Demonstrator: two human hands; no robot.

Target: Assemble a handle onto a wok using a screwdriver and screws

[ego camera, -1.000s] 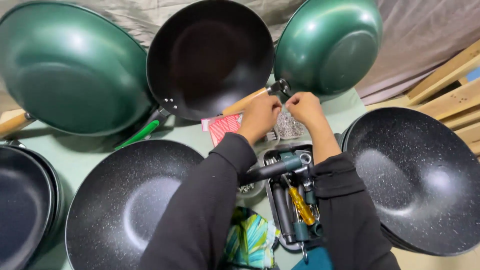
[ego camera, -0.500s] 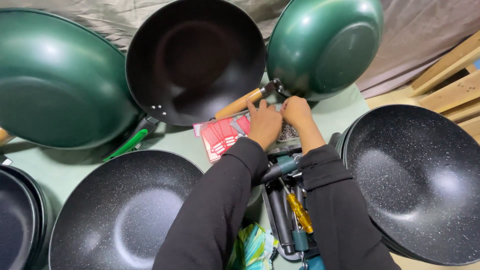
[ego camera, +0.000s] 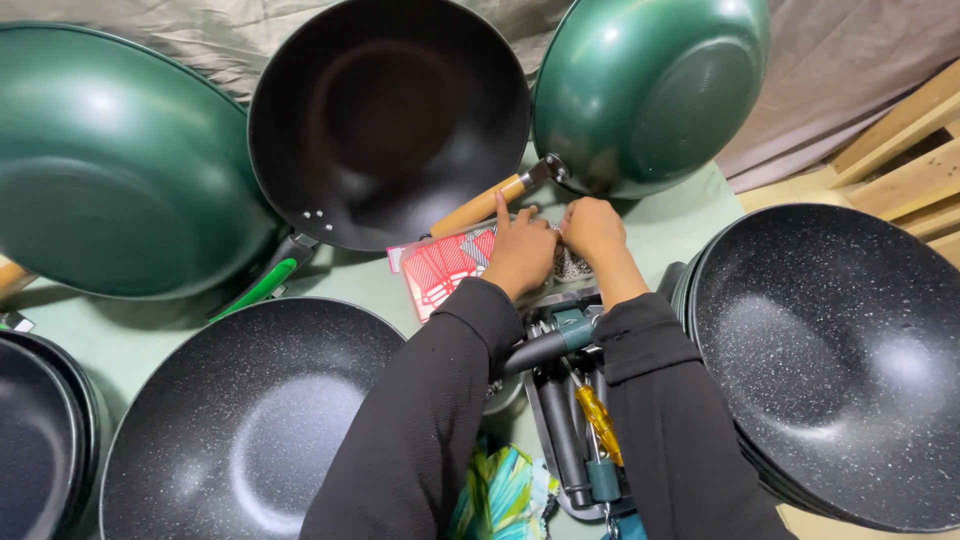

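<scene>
Both hands meet over a small speckled packet (ego camera: 572, 266) lying on the pale green table (ego camera: 690, 225), just right of a red-and-white printed card (ego camera: 445, 270). The left hand (ego camera: 520, 255) and right hand (ego camera: 592, 230) pinch it together; neither is nearer. The wooden pan handle (ego camera: 480, 207) runs diagonally, far-left of them.

The left hand (ego camera: 522, 252) and right hand (ego camera: 592, 230) cover whatever they pinch; the red packet (ego camera: 445, 272) is partly hidden, and the speckled pan (ego camera: 840, 360) runs off the frame
</scene>
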